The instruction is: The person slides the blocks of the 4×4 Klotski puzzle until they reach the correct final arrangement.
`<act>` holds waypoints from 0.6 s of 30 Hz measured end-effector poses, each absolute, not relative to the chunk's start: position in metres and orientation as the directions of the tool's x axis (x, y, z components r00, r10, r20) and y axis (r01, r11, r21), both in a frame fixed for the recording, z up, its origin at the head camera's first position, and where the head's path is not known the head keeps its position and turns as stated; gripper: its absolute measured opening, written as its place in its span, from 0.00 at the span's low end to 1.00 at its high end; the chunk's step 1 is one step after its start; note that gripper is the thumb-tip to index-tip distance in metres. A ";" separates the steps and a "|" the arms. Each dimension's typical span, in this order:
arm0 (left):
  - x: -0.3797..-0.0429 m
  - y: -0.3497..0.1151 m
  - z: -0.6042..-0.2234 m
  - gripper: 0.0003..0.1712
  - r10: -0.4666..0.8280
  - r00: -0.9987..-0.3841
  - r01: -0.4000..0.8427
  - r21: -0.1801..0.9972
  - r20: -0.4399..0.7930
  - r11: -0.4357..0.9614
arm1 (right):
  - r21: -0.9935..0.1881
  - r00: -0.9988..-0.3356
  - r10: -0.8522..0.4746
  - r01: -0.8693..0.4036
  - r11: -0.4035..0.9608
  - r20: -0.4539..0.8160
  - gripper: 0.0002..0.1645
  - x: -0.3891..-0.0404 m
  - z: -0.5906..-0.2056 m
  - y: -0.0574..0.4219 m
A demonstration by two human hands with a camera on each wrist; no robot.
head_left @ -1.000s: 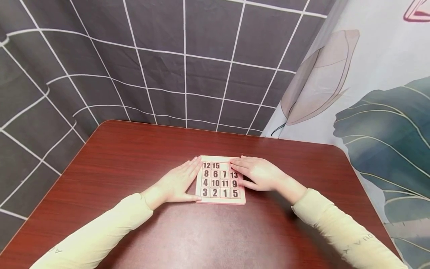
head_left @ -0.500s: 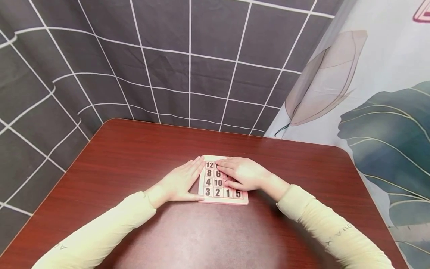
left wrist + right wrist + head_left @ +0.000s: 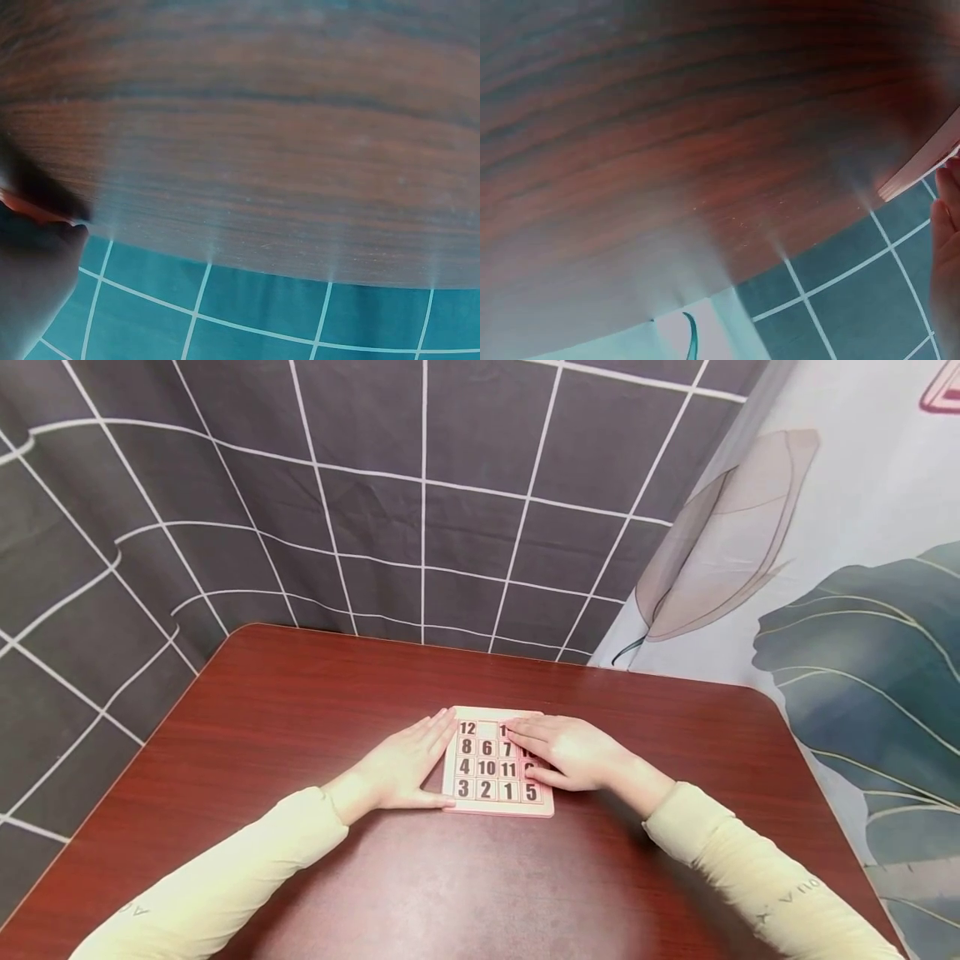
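- Head view: numbered puzzle point(image 3: 486, 768) lies flat on the bench point(image 3: 337, 693), between the two hands.
- Head view: left grip point(image 3: 401, 768) has its fingers extended along the puzzle's left edge, thumb at the near left corner; the puzzle is right of this palm.
- Head view: right grip point(image 3: 577, 752) has its fingers extended over the top row's right part, thumb over the right column; the puzzle's right part is beneath these fingers. A blank slot point(image 3: 487, 731) shows beside tile 12.
- Left wrist view: part of the left grip at the left border, a reddish strip point(image 3: 34, 211) beside it; whether this is puzzle cannot be told.
- Right wrist view: puzzle's pale side at the right border, just beside the right grip's fingers; contact unclear.
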State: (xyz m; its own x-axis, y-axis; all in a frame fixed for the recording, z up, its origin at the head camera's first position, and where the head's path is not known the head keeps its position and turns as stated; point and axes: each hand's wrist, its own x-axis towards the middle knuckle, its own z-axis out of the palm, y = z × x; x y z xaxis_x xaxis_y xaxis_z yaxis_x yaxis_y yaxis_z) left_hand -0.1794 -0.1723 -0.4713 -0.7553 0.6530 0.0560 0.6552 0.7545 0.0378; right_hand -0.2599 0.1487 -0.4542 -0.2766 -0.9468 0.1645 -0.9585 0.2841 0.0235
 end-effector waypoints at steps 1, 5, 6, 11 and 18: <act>-0.179 -0.172 -0.471 0.66 0.651 -0.757 0.654 0.040 0.055 0.756 | 0.025 -0.280 -0.945 -0.957 0.288 0.167 0.35 -0.260 -0.454 0.148; -0.179 -0.172 -0.468 0.65 0.646 -0.762 0.648 0.051 0.046 0.760 | 0.025 -0.302 -0.942 -0.951 0.309 0.147 0.36 -0.260 -0.452 0.137; -0.179 -0.172 -0.468 0.65 0.646 -0.762 0.648 0.055 0.045 0.760 | 0.023 -0.309 -0.941 -0.949 0.315 0.137 0.35 -0.260 -0.451 0.133; -0.178 -0.172 -0.465 0.65 0.647 -0.761 0.649 0.060 0.045 0.759 | 0.006 -0.303 -0.945 -0.952 0.306 0.126 0.35 -0.260 -0.449 0.111; -0.177 -0.171 -0.468 0.65 0.657 -0.752 0.659 0.073 0.057 0.748 | 0.013 -0.319 -0.943 -0.947 0.322 0.094 0.34 -0.259 -0.454 0.091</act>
State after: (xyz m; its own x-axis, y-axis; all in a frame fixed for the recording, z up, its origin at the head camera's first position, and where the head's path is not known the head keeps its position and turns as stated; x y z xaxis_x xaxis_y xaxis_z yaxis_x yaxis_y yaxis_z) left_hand -0.1770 -0.1714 -0.4678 -0.7518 0.6569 0.0570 0.6593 0.7483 0.0729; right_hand -0.2588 0.0906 -0.4536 -0.3192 -0.9430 0.0941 -0.9467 0.3218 0.0133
